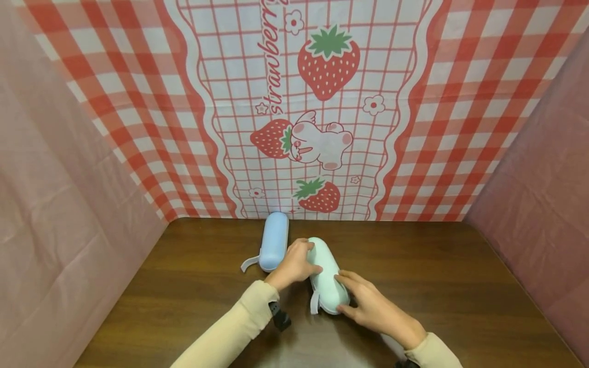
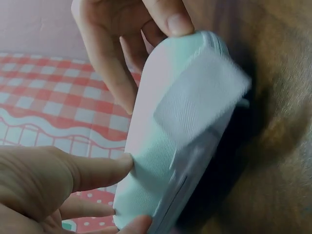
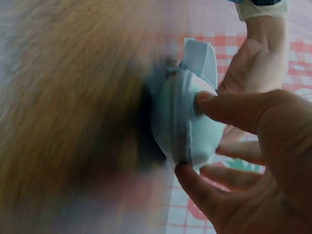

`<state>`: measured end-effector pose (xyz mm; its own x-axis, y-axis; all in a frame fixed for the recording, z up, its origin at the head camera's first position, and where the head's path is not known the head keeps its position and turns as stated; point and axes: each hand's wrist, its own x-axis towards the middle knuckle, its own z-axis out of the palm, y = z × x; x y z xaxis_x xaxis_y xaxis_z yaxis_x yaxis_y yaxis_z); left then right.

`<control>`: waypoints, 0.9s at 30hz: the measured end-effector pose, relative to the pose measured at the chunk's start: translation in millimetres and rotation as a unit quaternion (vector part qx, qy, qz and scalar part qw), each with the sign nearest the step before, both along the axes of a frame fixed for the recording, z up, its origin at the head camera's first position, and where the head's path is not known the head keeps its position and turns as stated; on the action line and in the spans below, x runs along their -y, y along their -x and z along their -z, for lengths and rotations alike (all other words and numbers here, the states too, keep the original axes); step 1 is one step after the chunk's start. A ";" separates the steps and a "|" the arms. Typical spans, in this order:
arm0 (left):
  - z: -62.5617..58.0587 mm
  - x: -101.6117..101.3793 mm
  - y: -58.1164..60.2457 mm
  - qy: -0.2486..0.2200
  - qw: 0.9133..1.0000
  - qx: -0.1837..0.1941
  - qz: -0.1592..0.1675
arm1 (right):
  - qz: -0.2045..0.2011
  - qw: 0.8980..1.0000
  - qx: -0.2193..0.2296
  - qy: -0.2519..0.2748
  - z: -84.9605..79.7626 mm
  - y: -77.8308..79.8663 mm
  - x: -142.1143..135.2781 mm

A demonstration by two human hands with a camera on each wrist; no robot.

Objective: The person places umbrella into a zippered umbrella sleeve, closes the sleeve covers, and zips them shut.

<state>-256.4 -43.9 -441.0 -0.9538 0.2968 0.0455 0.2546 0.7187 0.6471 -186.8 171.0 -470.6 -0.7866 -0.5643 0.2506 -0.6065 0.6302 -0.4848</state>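
Observation:
A mint-green zippered glasses case (image 1: pixel 325 276) lies at a slant between my two hands over the table. My left hand (image 1: pixel 295 264) pinches its far end, with the thumb and fingertips on its left side in the left wrist view. At the near end, my right hand (image 1: pixel 371 302) holds the case from the right; its thumb (image 3: pixel 222 108) presses on the shell in the right wrist view. A pale strap (image 2: pixel 200 95) hangs beside the zip at the near end. Whether the underside touches the table cannot be told. To the left stands a light-blue glasses case (image 1: pixel 274 241) with its own strap.
The brown wooden table (image 1: pixel 432 266) runs back to a red-and-white strawberry-print cloth (image 1: pixel 386 153). Pink cloth walls (image 1: pixel 69 179) close off the left and right sides. The blue case lies close against the back cloth.

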 end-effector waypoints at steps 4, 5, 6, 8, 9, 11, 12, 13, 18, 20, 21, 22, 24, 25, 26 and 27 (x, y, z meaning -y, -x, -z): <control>0.4 -0.6 6.9 -0.008 1.000 -0.006 -0.019 | 0.046 0.999 -0.014 0.005 4.8 8.9 12.9; 0.8 -0.5 7.8 -0.010 1.000 -0.007 -0.023 | 0.055 0.998 -0.016 0.007 5.5 11.1 16.1; 1.3 -0.2 8.5 -0.012 1.000 -0.007 -0.026 | 0.063 0.998 -0.016 0.011 6.1 13.5 19.2; 2.5 0.6 9.6 -0.017 0.999 -0.006 -0.028 | 0.080 0.996 -0.013 0.021 7.1 18.3 25.2; 3.4 1.3 10.0 -0.020 0.999 -0.006 -0.027 | 0.086 0.996 -0.012 0.026 7.7 20.9 28.0; 4.7 2.7 10.7 -0.027 0.999 -0.002 -0.027 | 0.096 0.995 -0.008 0.034 8.0 25.6 33.3; 5.3 3.4 11.0 -0.031 0.999 0.002 -0.027 | 0.101 0.994 -0.006 0.037 8.6 28.2 35.9; 5.6 3.5 11.7 -0.033 0.999 0.005 -0.027 | 0.106 0.994 -0.005 0.039 8.8 30.5 37.8; 5.8 4.1 16.5 -0.037 0.999 0.005 -0.023 | 0.118 0.992 -0.001 0.046 10.5 41.4 45.8; 6.2 4.5 19.0 -0.032 0.999 0.001 -0.022 | 0.120 0.992 0.002 0.049 11.4 45.4 48.3; 6.5 4.9 20.3 -0.029 0.999 -0.001 -0.022 | 0.120 0.992 0.004 0.050 11.7 47.3 49.4; 6.7 5.2 21.7 -0.025 0.999 -0.003 -0.021 | 0.121 0.991 0.007 0.050 11.8 49.1 50.3; 6.2 5.9 25.3 -0.018 1.000 -0.009 -0.022 | 0.121 0.991 0.007 0.052 11.5 53.7 52.1; 5.4 6.1 26.9 -0.017 1.000 -0.011 -0.023 | 0.121 0.991 0.006 0.051 10.9 56.0 52.8; 4.5 6.1 28.8 -0.017 1.000 -0.013 -0.023 | 0.122 0.991 0.005 0.051 10.0 58.4 53.4; 3.5 5.8 31.0 -0.016 0.999 -0.018 -0.023 | 0.122 0.991 0.002 0.051 9.1 60.9 53.7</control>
<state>-287.4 -49.7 -444.5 -0.9639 0.2513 0.0879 0.2452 0.7096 0.6605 -247.7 117.3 -479.6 -0.8981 -0.3286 0.2923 -0.4391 0.7057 -0.5560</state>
